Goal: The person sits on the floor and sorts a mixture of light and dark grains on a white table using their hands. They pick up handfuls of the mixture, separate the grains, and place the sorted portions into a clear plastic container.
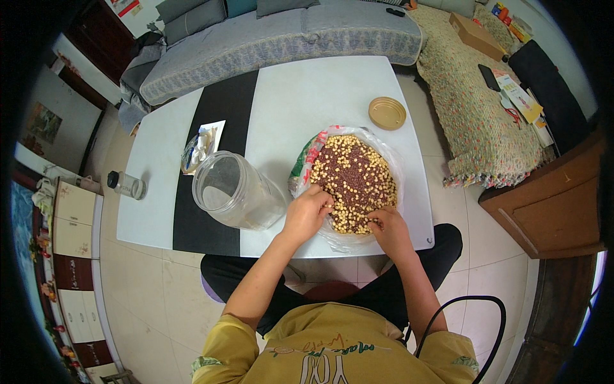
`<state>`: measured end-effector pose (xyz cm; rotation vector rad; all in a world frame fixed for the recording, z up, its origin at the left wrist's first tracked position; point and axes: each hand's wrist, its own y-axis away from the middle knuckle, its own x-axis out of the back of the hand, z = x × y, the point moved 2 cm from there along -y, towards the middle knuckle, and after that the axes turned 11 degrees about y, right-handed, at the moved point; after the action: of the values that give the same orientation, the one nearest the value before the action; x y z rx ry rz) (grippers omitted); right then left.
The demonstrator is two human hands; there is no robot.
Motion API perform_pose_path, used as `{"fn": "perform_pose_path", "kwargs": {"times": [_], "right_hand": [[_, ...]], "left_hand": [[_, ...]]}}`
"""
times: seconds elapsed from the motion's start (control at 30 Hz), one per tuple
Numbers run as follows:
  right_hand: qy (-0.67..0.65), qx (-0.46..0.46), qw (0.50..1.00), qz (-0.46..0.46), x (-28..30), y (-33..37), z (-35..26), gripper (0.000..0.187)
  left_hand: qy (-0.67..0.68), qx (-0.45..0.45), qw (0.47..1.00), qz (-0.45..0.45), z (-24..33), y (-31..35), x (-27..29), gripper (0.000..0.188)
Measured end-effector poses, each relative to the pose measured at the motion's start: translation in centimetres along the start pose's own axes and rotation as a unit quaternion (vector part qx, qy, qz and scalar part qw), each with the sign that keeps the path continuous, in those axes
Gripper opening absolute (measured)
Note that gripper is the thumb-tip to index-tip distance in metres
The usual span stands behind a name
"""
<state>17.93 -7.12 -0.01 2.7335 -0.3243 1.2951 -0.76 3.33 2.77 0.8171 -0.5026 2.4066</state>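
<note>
A clear plastic bag (400, 160) lies spread on the table, heaped with small dark red beans (348, 173) and larger pale yellow ones (350, 225). My left hand (308, 212) is at the bag's near left edge, its fingertips pinched together over the beans. On the near right side of the heap, my right hand (391, 232) has its fingers curled together against the beans. What either hand pinches is too small to make out. Left of my left hand, a big clear plastic jar (262, 203) stands without a lid.
A gold round lid (387, 113) rests at the table's (300, 89) far right. Behind the jar lies an opened silvery packet (203, 147). A small dark-capped bottle (131, 185) stands at the left edge. Beyond are a grey sofa (281, 45) and a covered seat (460, 115).
</note>
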Motion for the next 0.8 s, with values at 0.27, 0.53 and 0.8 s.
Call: {"fn": "perform_pose_path", "kwargs": {"times": [0.27, 0.53, 0.8], "right_hand": [[-0.004, -0.011, 1.000, 0.000, 0.0, 0.1, 0.2, 0.014], [0.001, -0.005, 1.000, 0.004, -0.2, 0.2, 0.4, 0.014], [-0.013, 0.004, 1.000, 0.007, -0.2, 0.2, 0.8, 0.013]], "left_hand": [[0.029, -0.031, 0.999, 0.020, 0.4, 0.3, -0.3, 0.014], [0.025, -0.029, 0.999, 0.005, 0.5, 0.7, -0.4, 0.016], [0.021, 0.001, 0.999, 0.026, -1.0, 1.1, -1.0, 0.011]]}}
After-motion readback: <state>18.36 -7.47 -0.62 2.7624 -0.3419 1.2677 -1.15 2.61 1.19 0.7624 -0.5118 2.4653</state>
